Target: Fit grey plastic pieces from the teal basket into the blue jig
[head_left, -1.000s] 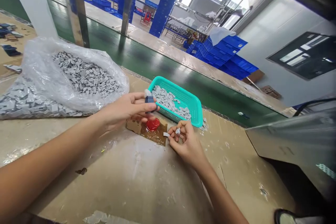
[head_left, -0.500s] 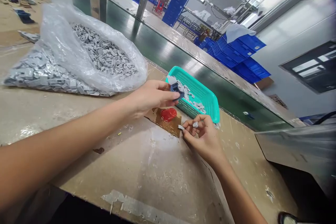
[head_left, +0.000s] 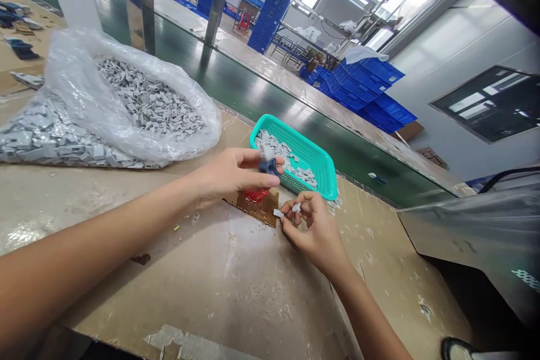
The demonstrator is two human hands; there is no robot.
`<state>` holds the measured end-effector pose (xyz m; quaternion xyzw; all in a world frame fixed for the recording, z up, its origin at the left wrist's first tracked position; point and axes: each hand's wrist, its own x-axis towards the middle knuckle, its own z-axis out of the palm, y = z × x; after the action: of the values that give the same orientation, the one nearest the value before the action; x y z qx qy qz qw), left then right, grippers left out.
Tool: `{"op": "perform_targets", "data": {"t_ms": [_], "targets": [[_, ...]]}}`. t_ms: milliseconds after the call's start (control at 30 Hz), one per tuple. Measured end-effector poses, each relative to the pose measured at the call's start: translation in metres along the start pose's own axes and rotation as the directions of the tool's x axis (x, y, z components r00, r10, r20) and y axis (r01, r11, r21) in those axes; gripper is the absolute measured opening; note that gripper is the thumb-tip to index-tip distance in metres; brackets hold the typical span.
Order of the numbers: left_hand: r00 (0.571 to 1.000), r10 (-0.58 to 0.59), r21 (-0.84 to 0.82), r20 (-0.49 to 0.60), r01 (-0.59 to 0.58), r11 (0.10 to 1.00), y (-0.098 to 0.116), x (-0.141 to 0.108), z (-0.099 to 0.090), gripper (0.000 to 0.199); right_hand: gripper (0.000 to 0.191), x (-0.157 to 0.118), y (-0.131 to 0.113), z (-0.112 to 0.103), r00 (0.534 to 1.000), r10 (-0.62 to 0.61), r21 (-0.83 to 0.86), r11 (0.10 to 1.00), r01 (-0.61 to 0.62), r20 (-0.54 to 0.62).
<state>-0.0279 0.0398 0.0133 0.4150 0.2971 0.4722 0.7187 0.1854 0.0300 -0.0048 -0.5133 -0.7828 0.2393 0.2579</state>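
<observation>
Head view, looking down on a worn tan workbench [head_left: 236,287]: the left hand [head_left: 230,173] is partly closed, its thumb and fingers pinching a small dark blue-grey plastic part [head_left: 268,166] with a pale grey piece [head_left: 265,152] standing up from it. That part sits at the hand's 3 o'clock end, above a glossy red lump [head_left: 255,195] on a brown-stained cardboard scrap [head_left: 261,209]. The right hand [head_left: 314,230] is nearly closed, fingertips curled inward around 2 small pale grey pieces [head_left: 296,207], which lie at about 10 o'clock from its palm. The dark part lies at about 11 o'clock from the right hand, close but not touching it. All these pieces look light, stiff and moulded, so a fingertip pinch on their flat sides seems the surest hold, though their small size could let them slip. A teal plastic basket [head_left: 307,152] of similar grey pieces sits at 12 o'clock from the right hand, and a clear plastic bag [head_left: 71,84] of them lies at 10 o'clock from the left.
</observation>
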Motion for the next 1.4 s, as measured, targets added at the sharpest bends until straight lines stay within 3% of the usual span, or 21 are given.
{"op": "perform_targets", "data": {"t_ms": [133, 300, 400, 567, 733, 867, 933, 1000, 1067, 1167, 1400], "targets": [[1.0, -0.031, -0.005, 0.001, 0.031, 0.999, -0.002, 0.0, 0.003, 0.034, 0.022, -0.001, 0.001, -0.001, 1.0, -0.01, -0.033, 0.999, 0.009, -0.012], [0.993, -0.058, 0.018, 0.099, 0.057, 0.998, 0.0, -0.002, 0.007, 0.035, 0.022, 0.0, 0.0, -0.003, 1.0, 0.025, 0.038, 0.999, -0.024, -0.019], [0.995, -0.057, 0.097, 0.085, 0.048, 0.994, -0.001, -0.003, 0.009, 0.031, 0.026, -0.003, -0.01, -0.013, 0.993, 0.076, 0.217, 0.975, -0.056, -0.086], [0.999, 0.03, 0.165, 0.043, -0.037, 0.986, -0.005, -0.005, 0.014, 0.026, 0.036, -0.008, -0.035, -0.032, 0.972, 0.147, 0.545, 0.838, -0.025, -0.181], [0.999, -0.033, 0.09, -0.018, 0.035, 0.995, -0.01, -0.01, 0.022, 0.025, 0.036, -0.004, -0.051, -0.035, 0.962, 0.258, 0.653, 0.744, -0.14, -0.087], [0.989, -0.14, -0.06, 0.042, 0.143, 0.988, -0.012, -0.01, 0.027, 0.024, 0.035, 0.002, -0.054, -0.035, 0.959, 0.28, 0.63, 0.752, -0.192, -0.041], [0.993, -0.107, 0.013, 0.052, 0.107, 0.994, -0.012, -0.009, 0.027, 0.02, 0.035, 0.003, -0.055, -0.035, 0.968, 0.243, 0.583, 0.796, -0.162, -0.064], [0.998, -0.01, 0.181, 0.059, -0.001, 0.983, -0.012, -0.008, 0.025, 0.013, 0.036, 0.004, -0.057, -0.034, 0.974, 0.205, 0.54, 0.833, -0.124, -0.093], [0.994, 0.082, 0.332, 0.07, -0.1, 0.938, -0.012, -0.008, 0.023, 0.011, 0.038, 0.003, -0.059, -0.031, 0.978, 0.18, 0.515, 0.851, -0.101, -0.105], [0.987, 0.153, 0.475, 0.056, -0.161, 0.865, -0.013, -0.01, 0.022, 0.013, 0.038, 0.003, -0.061, -0.025, 0.981, 0.159, 0.505, 0.859, -0.081, -0.112], [0.972, 0.203, 0.477, 0.118, -0.234, 0.847, -0.013, -0.011, 0.022, 0.016, 0.037, 0.001, -0.061, -0.021, 0.985, 0.148, 0.476, 0.875, -0.088, -0.089]]}}
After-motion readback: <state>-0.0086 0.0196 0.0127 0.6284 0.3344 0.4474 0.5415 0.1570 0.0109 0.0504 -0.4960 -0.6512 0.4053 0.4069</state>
